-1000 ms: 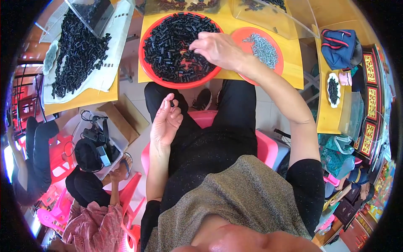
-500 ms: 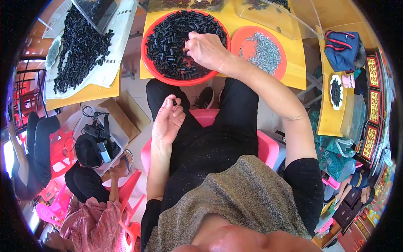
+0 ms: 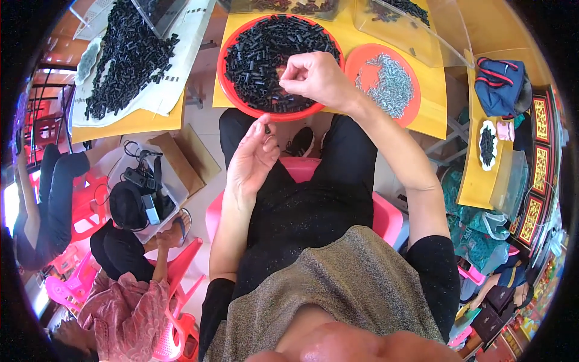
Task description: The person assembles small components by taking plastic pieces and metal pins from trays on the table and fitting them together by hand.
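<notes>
My left hand (image 3: 255,158) is closed, palm up, just below the near rim of a red basin (image 3: 295,115). Between its thumb and fingertips sits a small black tube (image 3: 267,129). My right hand (image 3: 316,77) hovers over the right side of the basin, its thumb and forefinger pinched together; whatever they hold is too small to make out. Loose black tubes (image 3: 253,51) fill the basin, and its red bottom shows through near the middle. Right of the basin, small silvery metal pieces (image 3: 392,87) lie heaped on an orange-red plate (image 3: 362,57).
Another heap of black tubes (image 3: 129,66) covers a white cloth on the left table. Clear plastic bins (image 3: 398,33) stand behind the basin. At right are a blue bag (image 3: 499,87) and a white dish (image 3: 487,160) of black pieces. Two people sit at left beside a box of gear (image 3: 175,181).
My left hand has risen toward the basin's near rim with the black tube. My right hand has shifted slightly right and down, its fingers now lifted off the tubes. The whole view has shifted a little.
</notes>
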A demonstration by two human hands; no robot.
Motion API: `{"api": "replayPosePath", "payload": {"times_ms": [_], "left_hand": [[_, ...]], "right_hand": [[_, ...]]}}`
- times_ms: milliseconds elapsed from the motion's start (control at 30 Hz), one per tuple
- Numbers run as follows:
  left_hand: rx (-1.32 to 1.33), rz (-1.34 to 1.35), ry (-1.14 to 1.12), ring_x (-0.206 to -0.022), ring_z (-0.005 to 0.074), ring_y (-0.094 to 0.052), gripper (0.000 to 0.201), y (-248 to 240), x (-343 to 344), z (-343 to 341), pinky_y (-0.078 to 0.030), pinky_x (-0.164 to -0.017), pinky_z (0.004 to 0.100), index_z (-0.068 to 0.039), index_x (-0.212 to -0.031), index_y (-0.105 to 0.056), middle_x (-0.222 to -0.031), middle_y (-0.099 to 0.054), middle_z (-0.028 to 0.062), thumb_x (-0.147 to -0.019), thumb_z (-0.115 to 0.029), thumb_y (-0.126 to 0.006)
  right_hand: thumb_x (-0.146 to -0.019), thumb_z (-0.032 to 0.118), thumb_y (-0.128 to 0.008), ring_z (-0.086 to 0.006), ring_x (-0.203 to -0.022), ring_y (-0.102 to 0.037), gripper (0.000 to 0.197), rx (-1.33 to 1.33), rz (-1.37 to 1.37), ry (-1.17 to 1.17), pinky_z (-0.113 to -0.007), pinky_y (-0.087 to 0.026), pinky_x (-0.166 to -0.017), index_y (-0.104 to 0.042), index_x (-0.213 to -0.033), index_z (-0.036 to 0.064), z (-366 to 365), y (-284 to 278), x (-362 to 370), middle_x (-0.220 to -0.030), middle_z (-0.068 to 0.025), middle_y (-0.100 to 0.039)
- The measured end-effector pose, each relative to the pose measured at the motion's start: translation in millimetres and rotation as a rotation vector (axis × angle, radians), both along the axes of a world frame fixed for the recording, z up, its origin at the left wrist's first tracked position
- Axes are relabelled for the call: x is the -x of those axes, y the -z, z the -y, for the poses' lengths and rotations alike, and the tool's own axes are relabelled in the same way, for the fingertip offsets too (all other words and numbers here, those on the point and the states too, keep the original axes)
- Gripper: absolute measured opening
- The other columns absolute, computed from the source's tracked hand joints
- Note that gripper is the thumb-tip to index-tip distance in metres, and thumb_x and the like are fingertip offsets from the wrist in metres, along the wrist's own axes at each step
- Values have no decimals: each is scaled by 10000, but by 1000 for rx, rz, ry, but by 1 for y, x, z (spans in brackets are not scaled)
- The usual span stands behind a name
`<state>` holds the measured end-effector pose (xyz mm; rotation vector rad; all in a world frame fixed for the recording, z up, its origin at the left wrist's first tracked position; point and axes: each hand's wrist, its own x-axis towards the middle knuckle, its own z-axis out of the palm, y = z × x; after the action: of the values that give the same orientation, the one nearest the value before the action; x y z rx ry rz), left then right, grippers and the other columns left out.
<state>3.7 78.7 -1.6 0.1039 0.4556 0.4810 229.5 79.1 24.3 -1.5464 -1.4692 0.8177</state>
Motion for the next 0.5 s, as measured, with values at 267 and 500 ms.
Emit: {"api": "replayPosePath", "payload": {"times_ms": [267, 500], "left_hand": [[-6, 11, 29, -670, 77, -444, 228, 7, -14, -1, -377, -604, 207, -76, -1131, -556, -920, -568, -8, -926, -175, -564], [11, -27, 21, -673, 66, -451, 210, 19, 3, 6, -378, -609, 203, -100, -1110, -568, -901, -560, -28, -924, -196, -571]], "right_hand": [[-783, 81, -670, -110, -643, -628, 127, -70, 198, 143, -254, -506, -613, -669, -895, 23, -1, 1, -15, -774, -60, -683], [-779, 113, -651, -236, -708, -631, 113, -291, 395, -113, -329, -506, -666, -681, -863, 43, -29, 2, 12, -792, -97, -627]]}}
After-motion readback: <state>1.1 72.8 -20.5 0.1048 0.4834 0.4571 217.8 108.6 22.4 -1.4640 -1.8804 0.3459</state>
